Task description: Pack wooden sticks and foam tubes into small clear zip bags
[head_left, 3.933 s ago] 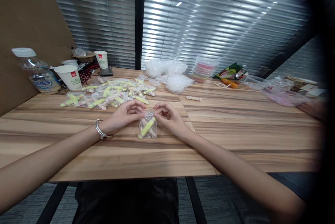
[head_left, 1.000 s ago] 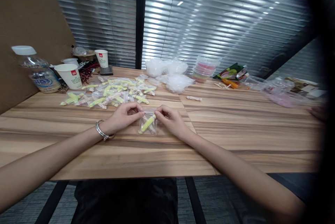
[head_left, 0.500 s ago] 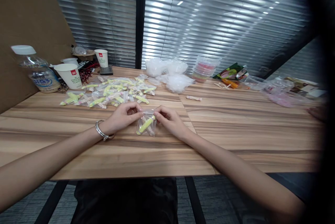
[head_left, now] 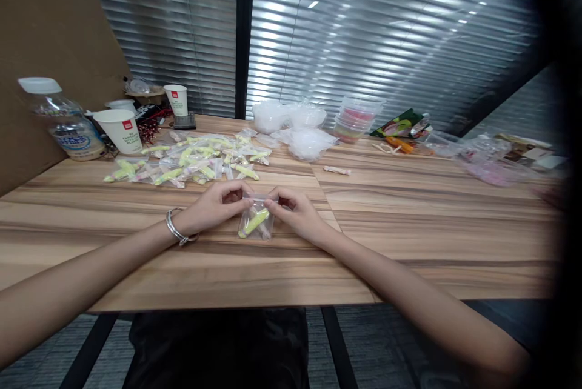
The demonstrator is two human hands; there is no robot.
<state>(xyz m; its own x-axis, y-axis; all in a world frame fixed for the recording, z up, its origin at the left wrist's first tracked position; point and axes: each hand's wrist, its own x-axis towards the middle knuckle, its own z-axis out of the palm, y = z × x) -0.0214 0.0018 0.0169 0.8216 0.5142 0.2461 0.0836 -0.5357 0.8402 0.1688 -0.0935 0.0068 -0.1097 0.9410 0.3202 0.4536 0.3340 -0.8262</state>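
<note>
A small clear zip bag (head_left: pixel 256 232) is held upright near the front of the table, between both hands. Inside it lie a yellow-green stick-shaped piece (head_left: pixel 253 223) and a paler pinkish piece. My left hand (head_left: pixel 222 202) pinches the bag's upper left edge between thumb and fingers. My right hand (head_left: pixel 294 210) grips the upper right side, its thumb lying over the front. Just beyond my left hand is a pile of similar filled zip bags (head_left: pixel 200 156). A single pale pink wrapped stick (head_left: pixel 337 170) lies farther back to the right.
White paper cups (head_left: pixel 122 131) and a plastic bottle (head_left: pixel 68 122) stand at the left. Clear plastic bags (head_left: pixel 309 143) and stacked tubs (head_left: pixel 354 119) are at the back. An orange object (head_left: pixel 400 145) and crumpled plastic packaging (head_left: pixel 491 162) lie to the right.
My right thumb has slid slightly left and down over the front of the bag. The bag has shifted slightly and faces me more squarely. Both hands keep their hold.
</note>
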